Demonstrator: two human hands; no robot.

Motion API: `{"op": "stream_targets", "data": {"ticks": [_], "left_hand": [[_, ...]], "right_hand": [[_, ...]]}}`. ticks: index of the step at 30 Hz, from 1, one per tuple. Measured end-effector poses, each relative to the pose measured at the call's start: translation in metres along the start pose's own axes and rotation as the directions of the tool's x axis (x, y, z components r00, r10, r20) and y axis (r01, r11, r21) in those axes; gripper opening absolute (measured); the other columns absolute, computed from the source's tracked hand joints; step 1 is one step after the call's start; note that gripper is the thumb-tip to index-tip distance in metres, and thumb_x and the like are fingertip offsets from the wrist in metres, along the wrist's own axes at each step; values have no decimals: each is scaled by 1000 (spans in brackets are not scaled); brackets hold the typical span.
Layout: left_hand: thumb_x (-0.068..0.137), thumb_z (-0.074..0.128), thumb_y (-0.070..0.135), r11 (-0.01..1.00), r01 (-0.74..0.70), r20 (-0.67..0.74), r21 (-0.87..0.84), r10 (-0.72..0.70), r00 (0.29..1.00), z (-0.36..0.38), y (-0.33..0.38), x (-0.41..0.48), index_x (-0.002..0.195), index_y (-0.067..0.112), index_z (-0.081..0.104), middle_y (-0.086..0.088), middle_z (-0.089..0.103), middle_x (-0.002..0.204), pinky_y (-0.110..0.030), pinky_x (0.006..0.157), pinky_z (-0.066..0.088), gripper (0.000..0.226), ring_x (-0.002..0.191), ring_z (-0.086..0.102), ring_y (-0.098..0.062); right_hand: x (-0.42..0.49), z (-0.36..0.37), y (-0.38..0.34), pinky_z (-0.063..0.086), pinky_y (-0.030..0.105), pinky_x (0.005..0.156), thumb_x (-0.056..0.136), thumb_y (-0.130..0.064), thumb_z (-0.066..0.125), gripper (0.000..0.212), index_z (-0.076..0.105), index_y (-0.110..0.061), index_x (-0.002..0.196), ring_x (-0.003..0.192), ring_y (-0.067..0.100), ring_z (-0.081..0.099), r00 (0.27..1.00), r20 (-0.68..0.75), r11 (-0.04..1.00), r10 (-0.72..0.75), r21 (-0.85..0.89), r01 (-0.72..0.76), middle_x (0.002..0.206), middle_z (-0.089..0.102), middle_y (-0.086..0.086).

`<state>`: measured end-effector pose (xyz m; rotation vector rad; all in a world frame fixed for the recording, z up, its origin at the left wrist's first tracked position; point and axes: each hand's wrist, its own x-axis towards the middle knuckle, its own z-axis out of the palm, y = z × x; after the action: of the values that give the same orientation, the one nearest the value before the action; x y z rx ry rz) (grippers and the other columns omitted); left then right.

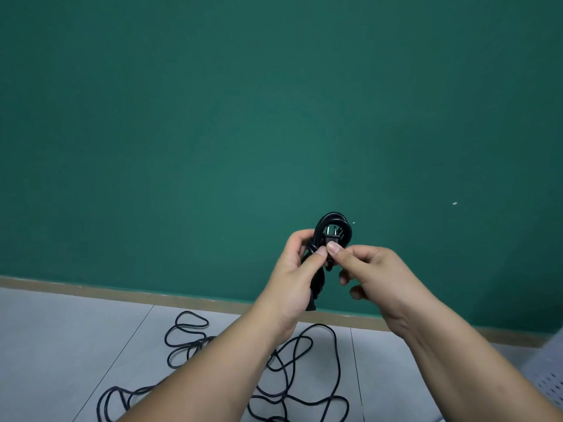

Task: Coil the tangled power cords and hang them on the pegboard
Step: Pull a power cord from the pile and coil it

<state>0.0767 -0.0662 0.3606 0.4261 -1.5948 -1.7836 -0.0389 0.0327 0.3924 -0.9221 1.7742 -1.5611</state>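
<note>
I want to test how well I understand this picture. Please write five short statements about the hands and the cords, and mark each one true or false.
1. The left hand holds a small coiled black cord. True.
2. The right hand pinches the plug of that cord. True.
3. The prongs of the plug point down toward the floor. False: they point upward, inside the loop of the coil.
4. Every cord is already coiled. False: loose black cords lie tangled on the grey surface below the arms.
5. A white perforated panel shows at the lower right edge. True.
</note>
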Motion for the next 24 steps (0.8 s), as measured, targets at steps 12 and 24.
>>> {"op": "stream_targets", "data": {"ticks": [12, 24], "left_hand": [[105, 55, 4, 987, -133, -83, 95, 141, 987, 8, 5, -1, 125, 20, 58, -7, 68, 116, -14, 84, 46, 25, 96, 63, -1], [100, 59, -3, 975, -112, 34, 190, 108, 994, 12, 0, -3, 132, 23, 53, -5, 69, 119, -21, 87, 51, 42, 102, 66, -6]], "right_hand": [[5, 12, 7, 34, 29, 51, 72, -61, 89, 62, 73, -2, 80, 66, 21, 39, 981, -140, 973, 131, 208, -100, 77, 56, 8], [5, 15, 10, 51, 34, 75, 91, -7, 78, 17, 79, -10, 108, 80, 14, 72, 949, -263, 866, 172, 500, -19, 100, 81, 7]]}}
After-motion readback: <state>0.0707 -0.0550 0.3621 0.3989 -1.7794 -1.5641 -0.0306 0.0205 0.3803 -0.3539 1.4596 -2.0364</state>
